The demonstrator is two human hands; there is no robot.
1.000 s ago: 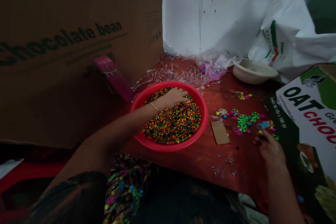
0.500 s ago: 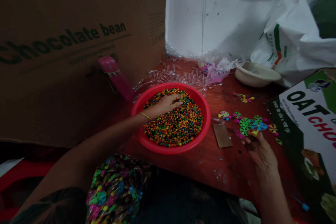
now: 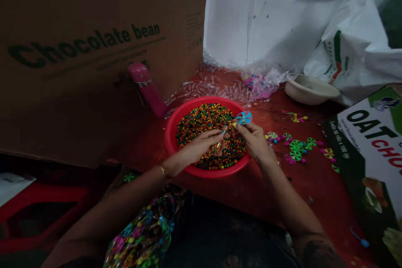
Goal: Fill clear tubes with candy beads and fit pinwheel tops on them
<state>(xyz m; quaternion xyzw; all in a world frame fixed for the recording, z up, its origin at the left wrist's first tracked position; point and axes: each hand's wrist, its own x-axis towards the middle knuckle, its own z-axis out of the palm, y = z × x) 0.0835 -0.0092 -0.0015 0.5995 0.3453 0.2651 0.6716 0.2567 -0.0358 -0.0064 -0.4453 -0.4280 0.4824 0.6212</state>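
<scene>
Red tabletop (image 3: 251, 197), clear tube (image 3: 218, 145) between pinched left fingers (image 3: 215, 133), blue pinwheel (image 3: 244, 117) atop seemingly pinched right fingers (image 3: 246, 132)

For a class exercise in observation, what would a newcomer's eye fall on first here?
Probably the red basin of small multicoloured balls, near the centre. The left hand pinches a clear tube above it, while the right hand, at its right side, holds a blue pinwheel. The cardboard box lettered "Chocolate bean" looms at upper left.
</scene>
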